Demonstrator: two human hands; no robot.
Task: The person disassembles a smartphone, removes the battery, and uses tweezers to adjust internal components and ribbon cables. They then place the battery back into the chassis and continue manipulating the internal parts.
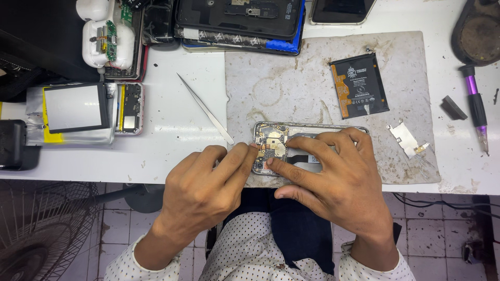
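White table [172, 130], stained mat [271, 88], tweezers [205, 109]

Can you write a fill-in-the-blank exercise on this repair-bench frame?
1. Both hands, the left hand and the right hand, rest on an opened ____.
2. The loose black battery lies on the grey ____.
3. The metal tweezers lie to the ____ of the mat.
4. The purple-handled screwdriver lies at the table's ____ edge.

Missing words: phone; mat; left; right

A white desk [172, 130], scuffed and stained, spans the upper part under even light. Beneath its near edge lies a grimy, pale tiled floor [437, 234], with a wire fan guard [36, 234] at the lower left.
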